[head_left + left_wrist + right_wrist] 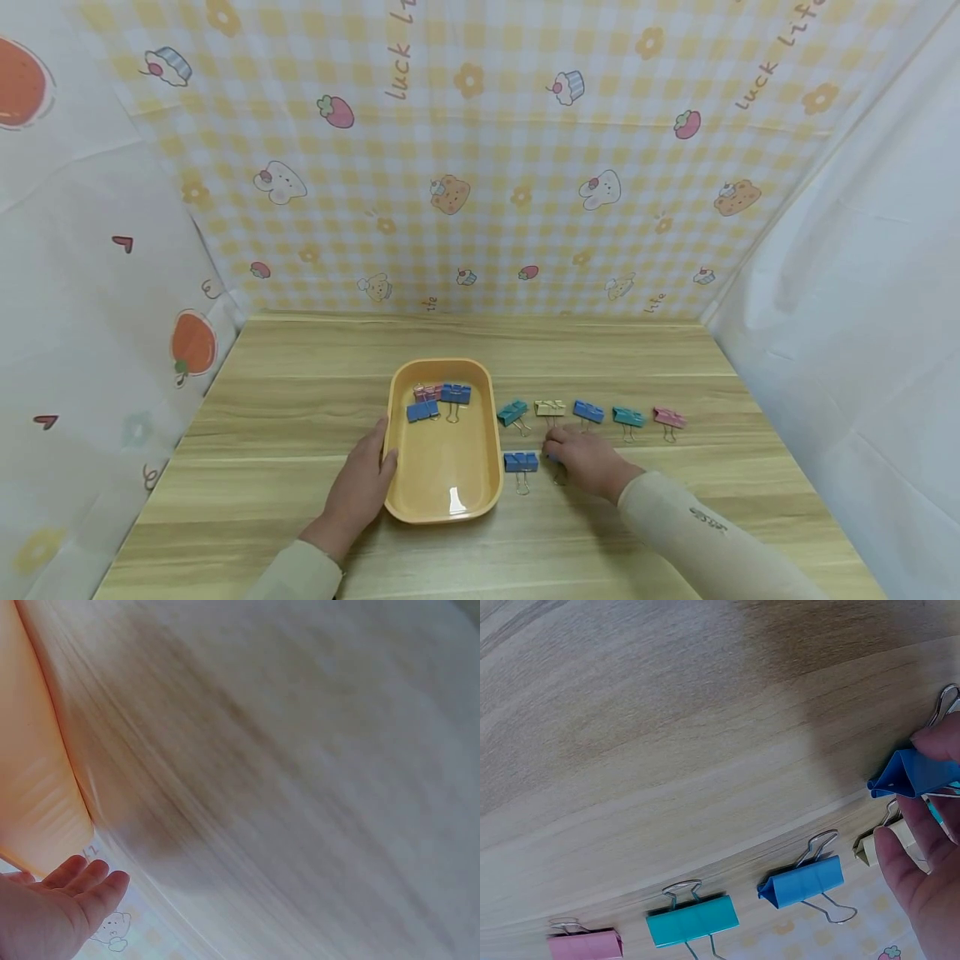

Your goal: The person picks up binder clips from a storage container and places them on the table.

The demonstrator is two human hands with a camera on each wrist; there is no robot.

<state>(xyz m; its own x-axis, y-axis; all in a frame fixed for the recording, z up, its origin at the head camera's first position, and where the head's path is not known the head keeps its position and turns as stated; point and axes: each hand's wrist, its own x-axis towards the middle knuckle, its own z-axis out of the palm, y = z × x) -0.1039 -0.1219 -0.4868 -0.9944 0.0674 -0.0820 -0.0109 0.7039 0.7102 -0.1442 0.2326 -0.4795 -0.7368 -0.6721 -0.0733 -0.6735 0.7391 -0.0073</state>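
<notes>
An orange-yellow tray [444,511] stands on the wooden table, with two blue binder clips and a pink binder clip [427,392] in its far part. My left hand [358,482] rests against the tray's left side, thumb at the rim; in the left wrist view its fingers [101,896] look fairly straight beside the wall. Right of the tray, my right hand [588,458] pinches a blue binder clip [922,771] between thumb and fingers, partly hidden in the head view. Another blue binder clip [521,462] lies between that hand and the tray.
Beyond my right hand runs a row of binder clips: green [513,412], yellow [550,408], blue [588,411], green [628,416] and pink [669,417]. A checked cloth [480,167] hangs behind the table, with white cloth [840,250] along both sides.
</notes>
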